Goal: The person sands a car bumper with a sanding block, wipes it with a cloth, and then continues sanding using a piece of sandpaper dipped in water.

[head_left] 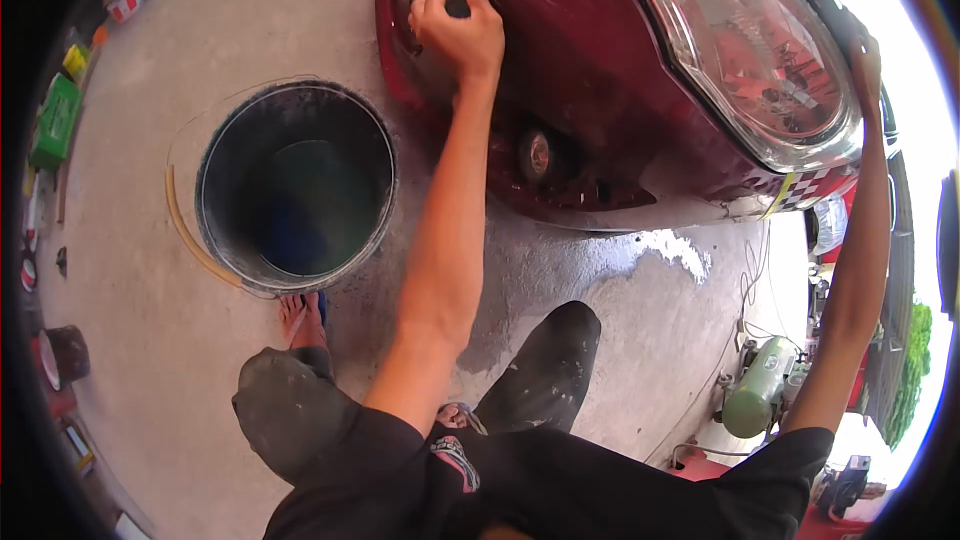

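My left hand (462,35) is closed around a small dark block with a teal edge (459,2), held against the dark red front bumper (560,50) of a car. Whether the block is a sponge or a sanding block I cannot make out. Pale scuffs and streaks mark the paint near it. At the far right, my right hand (866,65) lies with its fingers extended on the car body beside the clear headlight (765,50); it grips nothing visible. A round fog lamp (538,154) sits low in the bumper.
A black bucket (205,175) of dark liquid stands left of my left forearm, its handle hanging down. Wet patches (590,265) cover concrete under the bumper. A green compressor tank (760,390) and cables lie at right. Boxes and containers, including a green box (55,120), line the left edge.
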`<act>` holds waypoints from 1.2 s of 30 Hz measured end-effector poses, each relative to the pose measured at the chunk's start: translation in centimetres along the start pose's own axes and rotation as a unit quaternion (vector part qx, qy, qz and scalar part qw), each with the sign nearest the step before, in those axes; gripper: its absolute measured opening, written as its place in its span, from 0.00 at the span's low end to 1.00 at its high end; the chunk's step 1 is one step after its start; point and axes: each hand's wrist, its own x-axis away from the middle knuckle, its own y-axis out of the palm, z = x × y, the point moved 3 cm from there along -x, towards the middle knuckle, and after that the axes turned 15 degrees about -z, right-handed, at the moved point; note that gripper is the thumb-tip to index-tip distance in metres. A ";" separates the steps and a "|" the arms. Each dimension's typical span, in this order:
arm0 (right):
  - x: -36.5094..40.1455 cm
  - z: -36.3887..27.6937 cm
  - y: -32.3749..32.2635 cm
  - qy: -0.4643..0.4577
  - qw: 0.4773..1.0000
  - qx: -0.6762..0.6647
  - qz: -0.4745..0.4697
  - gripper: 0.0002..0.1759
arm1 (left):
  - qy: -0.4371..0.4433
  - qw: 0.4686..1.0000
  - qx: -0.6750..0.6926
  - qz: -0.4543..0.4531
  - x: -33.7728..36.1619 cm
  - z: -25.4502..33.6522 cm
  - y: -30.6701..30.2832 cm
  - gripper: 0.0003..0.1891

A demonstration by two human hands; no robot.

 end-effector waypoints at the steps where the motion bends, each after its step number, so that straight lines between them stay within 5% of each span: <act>1: -0.8 1.2 0.0 -0.013 1.000 -0.002 -0.004 0.32 | 0.013 1.000 -0.006 0.013 0.7 0.4 -0.4 0.12; 7: -2.3 3.9 0.1 -0.047 0.999 -0.006 -0.009 0.31 | 0.137 0.990 0.022 -0.033 12.6 7.0 -0.5 0.14; 11: -2.1 3.7 0.1 -0.048 0.999 -0.013 -0.012 0.30 | 0.126 0.991 -0.025 0.024 3.5 2.9 -0.1 0.11; 14: -2.5 4.5 0.2 -0.047 0.999 -0.012 -0.015 0.30 | 0.088 0.996 -0.019 -0.018 0.4 1.7 0.0 0.10; 15: -2.4 4.7 0.1 -0.048 0.999 -0.015 -0.014 0.30 | 0.112 0.992 -0.042 0.033 2.5 2.8 0.1 0.12; 19: -2.0 4.4 0.2 -0.052 0.998 -0.021 -0.017 0.29 | 0.151 0.988 0.026 -0.036 11.2 8.0 -0.2 0.11; 23: -2.3 5.4 -0.4 -0.049 0.998 -0.032 -0.020 0.28 | 0.161 0.986 -0.036 0.007 2.3 4.0 0.6 0.11; 24: -2.4 5.3 -0.4 -0.049 0.998 -0.033 -0.023 0.28 | 0.107 0.992 -0.060 -0.039 0.0 3.0 0.7 0.11; 30: -1.3 2.1 -0.3 -0.042 0.999 -0.009 -0.002 0.31 | 0.161 0.985 0.005 -0.058 9.9 9.2 -0.2 0.11; 34: -1.8 2.4 -0.1 -0.046 0.998 -0.042 -0.018 0.31 | 0.179 0.983 -0.047 -0.003 3.6 5.4 0.2 0.11; 36: -1.8 3.5 0.0 -0.032 0.999 -0.029 -0.022 0.30 | 0.092 0.994 -0.039 -0.036 -0.6 3.2 0.5 0.10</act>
